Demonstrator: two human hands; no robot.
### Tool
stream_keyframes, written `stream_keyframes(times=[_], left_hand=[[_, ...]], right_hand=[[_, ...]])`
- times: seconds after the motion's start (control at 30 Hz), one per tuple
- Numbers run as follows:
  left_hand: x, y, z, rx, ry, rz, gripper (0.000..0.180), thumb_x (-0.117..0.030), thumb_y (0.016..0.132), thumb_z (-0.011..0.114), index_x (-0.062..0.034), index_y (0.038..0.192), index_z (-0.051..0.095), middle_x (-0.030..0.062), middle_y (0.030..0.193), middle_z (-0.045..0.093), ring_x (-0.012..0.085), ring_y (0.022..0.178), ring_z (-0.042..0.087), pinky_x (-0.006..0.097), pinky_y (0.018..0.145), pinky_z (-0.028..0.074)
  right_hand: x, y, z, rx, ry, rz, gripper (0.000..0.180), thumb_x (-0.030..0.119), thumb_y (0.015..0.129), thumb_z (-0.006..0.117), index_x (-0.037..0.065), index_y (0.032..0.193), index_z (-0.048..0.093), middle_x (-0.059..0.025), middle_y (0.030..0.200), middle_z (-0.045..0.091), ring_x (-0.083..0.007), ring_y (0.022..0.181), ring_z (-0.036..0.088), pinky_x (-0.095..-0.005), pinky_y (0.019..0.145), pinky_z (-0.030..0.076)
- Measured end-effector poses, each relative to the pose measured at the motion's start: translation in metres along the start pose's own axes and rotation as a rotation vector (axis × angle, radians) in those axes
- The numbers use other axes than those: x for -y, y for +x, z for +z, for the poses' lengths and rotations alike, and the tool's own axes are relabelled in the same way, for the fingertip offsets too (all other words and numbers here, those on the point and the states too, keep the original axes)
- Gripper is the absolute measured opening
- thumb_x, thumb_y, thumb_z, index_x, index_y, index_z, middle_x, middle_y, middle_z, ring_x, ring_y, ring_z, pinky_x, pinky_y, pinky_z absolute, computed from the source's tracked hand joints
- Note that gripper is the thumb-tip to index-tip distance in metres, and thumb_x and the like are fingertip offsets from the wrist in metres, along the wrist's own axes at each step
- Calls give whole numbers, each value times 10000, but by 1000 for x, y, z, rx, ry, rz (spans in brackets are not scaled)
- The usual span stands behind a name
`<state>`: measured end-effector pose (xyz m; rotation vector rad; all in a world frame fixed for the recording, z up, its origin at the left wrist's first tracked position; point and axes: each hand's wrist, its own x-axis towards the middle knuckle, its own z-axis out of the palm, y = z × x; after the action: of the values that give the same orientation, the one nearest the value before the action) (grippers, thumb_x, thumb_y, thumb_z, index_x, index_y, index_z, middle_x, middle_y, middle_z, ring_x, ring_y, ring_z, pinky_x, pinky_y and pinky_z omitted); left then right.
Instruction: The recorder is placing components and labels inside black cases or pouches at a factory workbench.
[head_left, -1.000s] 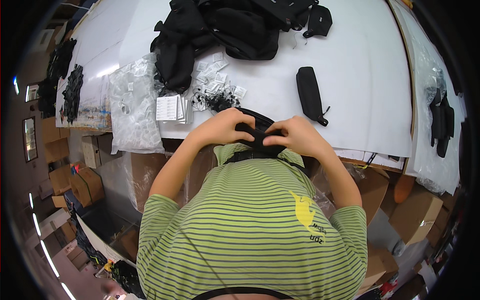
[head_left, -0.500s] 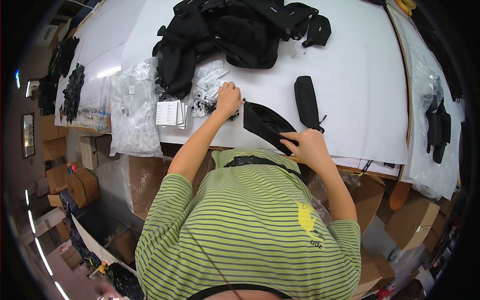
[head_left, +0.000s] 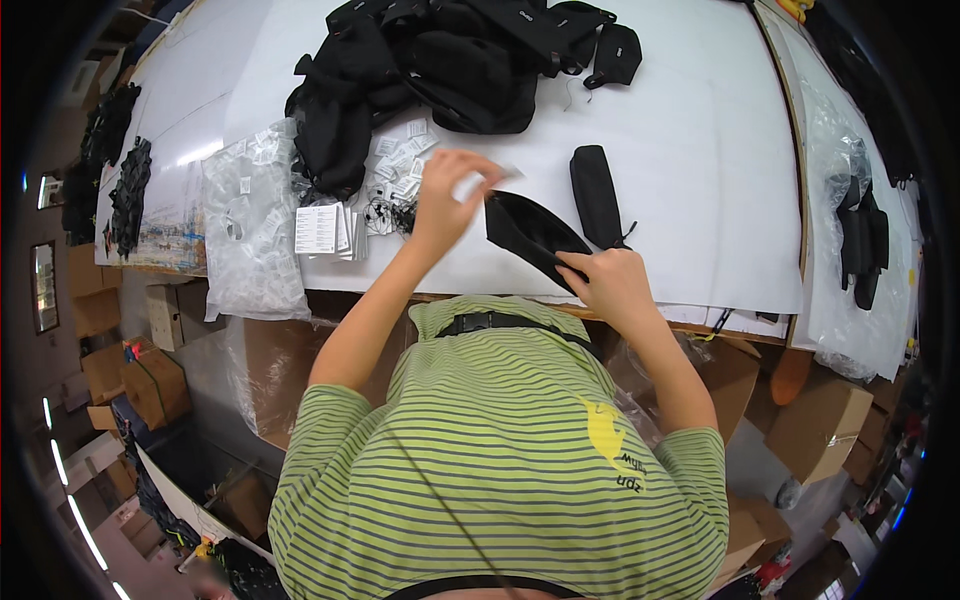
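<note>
My right hand (head_left: 607,282) pinches the near right edge of a black fabric pouch (head_left: 527,238), whose opening gapes along the top. Above the pouch's far left corner is my left hand (head_left: 452,195), fingers closed on a small white packet (head_left: 514,178), blurred by motion. A second black pouch (head_left: 600,195), slim and zipped, lies just beyond my right hand. Left of my left hand are loose small white packets (head_left: 402,160) and a tangle of thin black cords (head_left: 388,215). Beside them stands a stack of white printed cards (head_left: 320,230).
A heap of black pouches (head_left: 440,65) covers the far middle of the white table (head_left: 700,180). A clear plastic bag of packets (head_left: 255,220) lies at the left, over the near edge. Cardboard boxes (head_left: 820,430) stand below the table. More black pouches (head_left: 860,245) rest on plastic at the right.
My left hand has lifted from the cords and packets and moved up and right over the pouch, now with a white packet. My right hand keeps hold of the pouch edge.
</note>
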<state>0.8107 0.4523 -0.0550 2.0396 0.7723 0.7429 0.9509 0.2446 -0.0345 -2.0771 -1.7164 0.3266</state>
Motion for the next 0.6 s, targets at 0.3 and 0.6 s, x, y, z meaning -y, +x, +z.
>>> stream_keyframes(times=[0.3,0.6], left_hand=[[-13,-27,-29,-198,-370,-64,578,-244,723,750,-89,1220,500,60,1319,426,264,1154,440,386,1005,311],[-15,-65,1,-30,-1566,-709,249,-144,808,678,-68,1028,589,29,980,638,175,966,595,350,915,446]], right_hand=[[26,25,-24,-133,166,-53,199,181,744,702,113,931,709,-83,536,574,-213,413,504,-309,426,387],[57,32,-27,-202,293,-100,372,124,756,698,142,1124,644,-76,439,405,-173,357,379,-291,399,311]])
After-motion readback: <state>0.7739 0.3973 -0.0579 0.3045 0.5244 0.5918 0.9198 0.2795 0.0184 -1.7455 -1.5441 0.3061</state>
